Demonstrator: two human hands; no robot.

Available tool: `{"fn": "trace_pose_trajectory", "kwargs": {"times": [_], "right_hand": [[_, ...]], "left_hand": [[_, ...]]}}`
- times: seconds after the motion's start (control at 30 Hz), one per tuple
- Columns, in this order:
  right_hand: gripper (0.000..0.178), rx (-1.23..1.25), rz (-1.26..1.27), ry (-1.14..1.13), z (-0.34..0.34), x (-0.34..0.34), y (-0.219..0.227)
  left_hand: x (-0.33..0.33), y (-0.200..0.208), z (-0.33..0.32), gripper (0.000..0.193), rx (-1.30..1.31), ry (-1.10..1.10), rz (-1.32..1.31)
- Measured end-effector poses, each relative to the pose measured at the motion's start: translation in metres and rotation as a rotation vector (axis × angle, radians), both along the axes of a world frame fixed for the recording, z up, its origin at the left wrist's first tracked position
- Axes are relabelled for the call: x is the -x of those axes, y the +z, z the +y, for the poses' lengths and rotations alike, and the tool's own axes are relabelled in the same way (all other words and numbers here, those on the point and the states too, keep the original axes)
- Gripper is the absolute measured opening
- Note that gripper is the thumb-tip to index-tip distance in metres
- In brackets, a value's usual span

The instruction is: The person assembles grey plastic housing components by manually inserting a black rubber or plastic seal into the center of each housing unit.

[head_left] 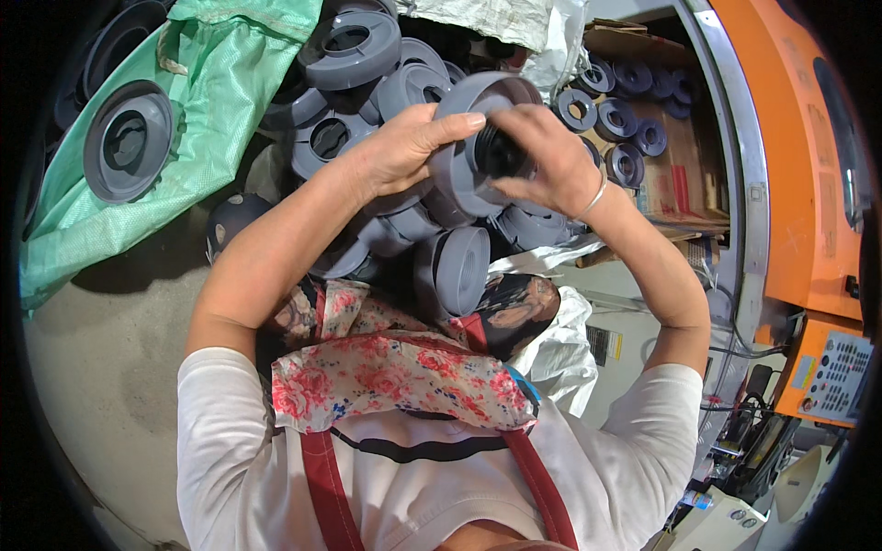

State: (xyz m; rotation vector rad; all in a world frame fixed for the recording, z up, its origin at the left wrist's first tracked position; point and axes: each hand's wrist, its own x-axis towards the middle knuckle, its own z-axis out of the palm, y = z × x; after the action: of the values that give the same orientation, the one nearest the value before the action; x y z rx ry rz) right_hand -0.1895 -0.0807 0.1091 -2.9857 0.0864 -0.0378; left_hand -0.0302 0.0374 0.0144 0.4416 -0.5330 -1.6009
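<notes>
In front of my chest I hold up a grey round plastic part (pixel 454 176), flanged and tilted on its side. My left hand (pixel 409 147) grips its left rim, the thumb lying over the edge. At the part's centre is a black threaded piece (pixel 496 152), partly covered by my right hand (pixel 554 163). The right fingers and thumb curl around this black piece and are smeared by motion. Just below, another grey round part (pixel 462 272) rests at my lap. A heap of similar grey parts (pixel 354 50) lies behind and beneath my hands.
At the left, a green woven sack (pixel 234 69) carries one grey flanged part (pixel 129 140). A cardboard box (pixel 675 197) at the right contains several smaller grey rings (pixel 617 119). White sacking (pixel 565 340) lies by my right leg. An orange machine (pixel 781 165) with a button panel (pixel 838 376) stands far right.
</notes>
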Motion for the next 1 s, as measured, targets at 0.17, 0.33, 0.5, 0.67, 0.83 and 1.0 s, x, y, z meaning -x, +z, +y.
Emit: {"fn": "trace_pose_trajectory", "kwargs": {"times": [0.17,0.33,0.5,0.67,0.83,1.0], "right_hand": [[0.084,-1.695,0.298,-0.899,-0.017,0.005,-0.029],[0.072,-0.302,0.240,-0.439,-0.016,0.072,-0.078],[0.062,-0.271,0.489,-0.527,0.023,0.121,-0.165],[0.016,-0.385,0.062,-0.584,0.011,0.118,-0.127],[0.009,-0.697,-0.228,-0.612,-0.012,0.121,-0.123],[0.036,-0.727,-0.091,-1.153,-0.083,0.121,-0.193]], "left_hand": [[0.019,-0.001,0.010,0.060,0.175,0.521,-0.881],[-0.021,0.010,0.007,0.092,0.312,0.820,-1.576],[-0.010,-0.002,0.004,0.069,0.432,1.104,-1.734],[0.056,-0.010,0.040,0.082,0.051,0.349,-1.403],[0.079,-0.056,0.035,0.063,-0.259,-0.009,-0.716],[0.072,-0.046,0.043,0.033,-0.538,0.145,-0.180]]}}
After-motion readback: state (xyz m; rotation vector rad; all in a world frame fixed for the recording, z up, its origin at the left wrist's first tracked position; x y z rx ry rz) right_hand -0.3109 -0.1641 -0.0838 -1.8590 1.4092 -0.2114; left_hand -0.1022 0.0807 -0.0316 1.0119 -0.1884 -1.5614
